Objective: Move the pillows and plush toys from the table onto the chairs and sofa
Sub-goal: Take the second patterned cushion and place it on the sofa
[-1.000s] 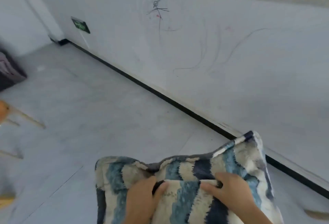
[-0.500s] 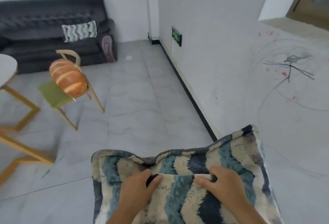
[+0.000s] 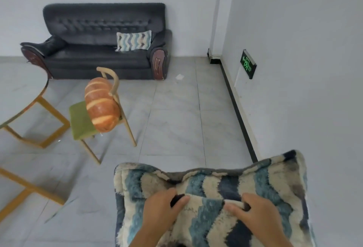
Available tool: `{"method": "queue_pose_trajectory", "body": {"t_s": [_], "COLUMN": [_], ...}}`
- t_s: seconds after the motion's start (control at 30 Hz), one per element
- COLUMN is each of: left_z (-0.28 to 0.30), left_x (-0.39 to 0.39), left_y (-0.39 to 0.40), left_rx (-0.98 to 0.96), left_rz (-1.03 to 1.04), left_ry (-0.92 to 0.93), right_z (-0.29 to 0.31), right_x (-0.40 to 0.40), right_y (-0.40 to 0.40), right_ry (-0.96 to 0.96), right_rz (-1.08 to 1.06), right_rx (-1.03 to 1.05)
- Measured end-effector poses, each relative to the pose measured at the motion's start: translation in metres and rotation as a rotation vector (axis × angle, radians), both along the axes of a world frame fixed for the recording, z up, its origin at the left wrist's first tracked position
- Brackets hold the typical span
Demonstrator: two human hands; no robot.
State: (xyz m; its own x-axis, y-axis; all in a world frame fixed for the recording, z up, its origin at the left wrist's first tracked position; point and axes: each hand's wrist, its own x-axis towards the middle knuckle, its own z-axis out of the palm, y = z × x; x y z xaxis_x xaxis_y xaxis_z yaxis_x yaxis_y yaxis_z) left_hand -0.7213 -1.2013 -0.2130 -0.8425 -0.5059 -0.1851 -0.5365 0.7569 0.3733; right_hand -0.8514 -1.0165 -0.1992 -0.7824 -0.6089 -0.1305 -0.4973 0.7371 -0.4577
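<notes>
Round pale-topped table with wooden legs cut off at left edge. Dark tufted sofa against far wall, small chevron cushion at its right end. Large shaggy blue-and-cream chevron pillow held low in front, bottom cropped. Bread-shaped plush on green-seated chair. Left hand, right hand both pinching pillow's pile.

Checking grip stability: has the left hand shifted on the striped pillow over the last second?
No. The left hand stays pinching the same fold of the striped pillow, beside the right hand; only the camera view turned.
</notes>
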Motion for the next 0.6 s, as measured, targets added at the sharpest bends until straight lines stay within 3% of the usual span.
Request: {"method": "queue_pose_trajectory", "body": {"t_s": [0.23, 0.4, 0.6], "left_z": [0.019, -0.005, -0.001], "left_x": [-0.143, -0.228, -0.334], "left_y": [-0.128, -0.220, -0.349], "left_rx": [0.038, 0.261, 0.156], "left_rz": [-0.047, 0.038, 0.307], "left_ry": [-0.011, -0.243, -0.037], "right_z": [0.022, 0.019, 0.010], "right_x": [-0.147, -0.247, -0.378], "right_y": [-0.125, -0.242, -0.395], "right_ry": [0.039, -0.249, -0.081], "right_rz": [0.057, 0.243, 0.351], "right_rx": [0.043, 0.356, 0.137]}}
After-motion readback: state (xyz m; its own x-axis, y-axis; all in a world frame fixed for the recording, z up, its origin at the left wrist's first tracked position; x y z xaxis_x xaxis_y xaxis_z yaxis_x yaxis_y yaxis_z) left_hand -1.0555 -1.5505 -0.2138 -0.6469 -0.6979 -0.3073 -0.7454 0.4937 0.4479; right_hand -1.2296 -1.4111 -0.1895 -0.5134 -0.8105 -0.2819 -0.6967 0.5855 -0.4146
